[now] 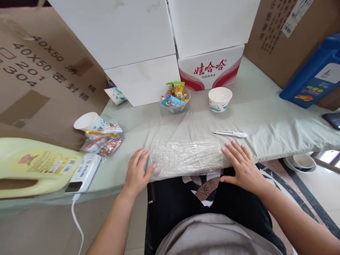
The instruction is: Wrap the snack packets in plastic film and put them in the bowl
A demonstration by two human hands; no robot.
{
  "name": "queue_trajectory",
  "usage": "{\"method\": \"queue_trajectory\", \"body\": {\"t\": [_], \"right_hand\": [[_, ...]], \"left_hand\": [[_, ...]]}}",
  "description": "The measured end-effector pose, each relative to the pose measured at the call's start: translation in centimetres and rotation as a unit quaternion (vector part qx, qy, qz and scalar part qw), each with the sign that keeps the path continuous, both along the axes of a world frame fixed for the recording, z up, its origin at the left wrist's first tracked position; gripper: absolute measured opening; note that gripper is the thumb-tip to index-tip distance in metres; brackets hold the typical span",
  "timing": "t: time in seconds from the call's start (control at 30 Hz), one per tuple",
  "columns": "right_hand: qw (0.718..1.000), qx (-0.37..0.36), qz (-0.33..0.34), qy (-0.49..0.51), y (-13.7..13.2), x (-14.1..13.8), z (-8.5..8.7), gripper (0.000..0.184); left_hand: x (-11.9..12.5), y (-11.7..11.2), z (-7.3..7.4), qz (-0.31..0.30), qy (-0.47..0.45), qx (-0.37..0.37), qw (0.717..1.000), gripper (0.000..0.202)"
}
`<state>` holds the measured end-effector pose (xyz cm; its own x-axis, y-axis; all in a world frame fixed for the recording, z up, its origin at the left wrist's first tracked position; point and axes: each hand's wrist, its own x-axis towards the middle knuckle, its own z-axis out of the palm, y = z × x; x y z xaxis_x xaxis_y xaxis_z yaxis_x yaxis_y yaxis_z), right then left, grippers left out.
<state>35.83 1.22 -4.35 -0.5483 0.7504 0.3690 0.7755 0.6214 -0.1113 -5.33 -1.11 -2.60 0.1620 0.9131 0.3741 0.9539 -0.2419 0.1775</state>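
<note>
A flat, crinkled bundle in clear plastic [187, 158] lies along the front edge of the cloth-covered table; what it holds, if anything, I cannot make out. My left hand [137, 169] rests at its left end, fingers apart, thumb towards the plastic. At the right end, my right hand [242, 165] lies flat with fingers spread, its fingertips by the bundle's edge. Neither hand grips anything. A white utility knife [230, 134] lies just behind the bundle, close to my right fingertips.
Behind stand a clear bowl of wrapped snacks [175, 101], a paper bowl [219, 99] and stacked white boxes [141, 78]. To the left are a tipped paper cup [89, 121], snack packets, a power bank [84, 173] and a yellow jug [54, 168]. A blue bottle [313, 76] stands right.
</note>
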Motion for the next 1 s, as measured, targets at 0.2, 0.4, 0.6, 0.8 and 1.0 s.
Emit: {"method": "queue_trajectory", "body": {"t": [0.2, 0.4, 0.6, 0.8, 1.0], "right_hand": [[0.996, 0.028, 0.075, 0.035, -1.7, -2.2, -1.2, 0.041], [0.982, 0.016, 0.084, 0.166, -1.4, -2.5, -0.3, 0.017], [0.971, -0.034, -0.025, 0.234, -0.1, -2.3, 0.7, 0.020], [0.977, 0.001, -0.151, 0.148, 2.2, -3.5, 0.0, 0.031], [0.975, -0.007, -0.215, 0.048, 3.6, -4.5, -0.6, 0.034]], "left_hand": [[1.8, -2.5, 0.1, -0.136, -0.004, -0.042, 0.990, 0.034], [1.7, -2.6, 0.7, -0.133, -0.080, -0.050, 0.987, 0.010], [1.5, -1.1, 1.3, -0.055, -0.147, -0.080, 0.984, 0.014], [2.3, 3.1, 0.8, 0.098, -0.159, -0.099, 0.977, 0.023], [3.4, 4.6, 0.0, 0.137, -0.055, -0.084, 0.985, 0.029]]}}
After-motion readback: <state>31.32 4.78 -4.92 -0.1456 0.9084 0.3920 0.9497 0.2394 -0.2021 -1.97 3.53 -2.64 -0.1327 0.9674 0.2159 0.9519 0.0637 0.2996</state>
